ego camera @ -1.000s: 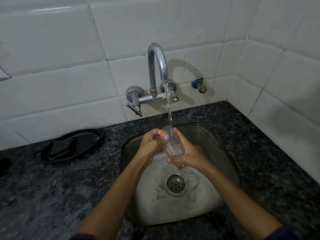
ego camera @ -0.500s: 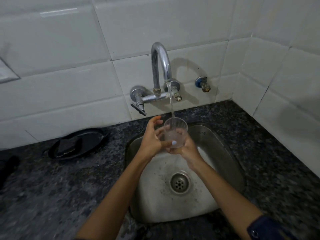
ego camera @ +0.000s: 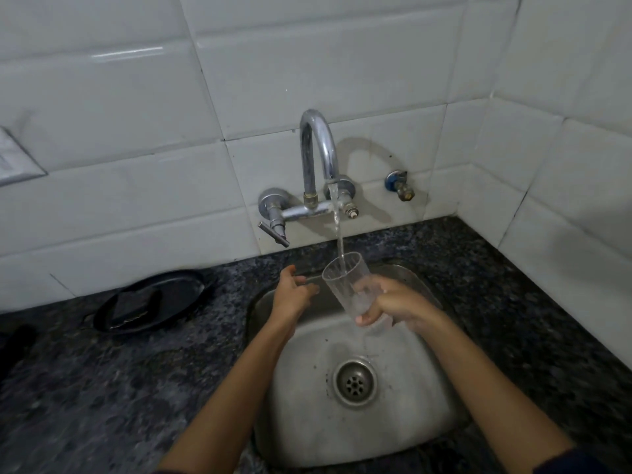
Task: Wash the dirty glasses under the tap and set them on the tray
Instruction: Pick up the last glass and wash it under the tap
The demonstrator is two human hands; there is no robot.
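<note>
Since half a second ago, the left hand (ego camera: 293, 295) has come off the glass (ego camera: 349, 285) and now sits just beside it, its fingers loosely spread and holding nothing. Only the right hand (ego camera: 393, 304) grips the glass, its fingers curled round the lower part and the base, over the sink (ego camera: 427, 425).

The glass stands tilted with its mouth up, directly under the tap (ego camera: 318, 155), and the thin stream of water (ego camera: 338, 230) runs into it. This looks like the rinsing step, with the glass filling. The next move probably calls for tipping the water out and carrying the glass to the tray; a wet, smooth wall held in one hand needs a firm grip.

The glass is clear, tapered and faintly ribbed, with thin walls. The tap is a polished chrome gooseneck on a wall mixer. The sink is dull stainless steel, speckled with spots round its round slotted drain (ego camera: 355, 383). The bench (ego camera: 102, 388) is dark mottled stone. A shallow black round tray (ego camera: 181, 289) lies on it well left of the sink, with a dark flat rectangular thing on it. Glossy white tiles (ego camera: 136, 107) cover the wall.
</note>
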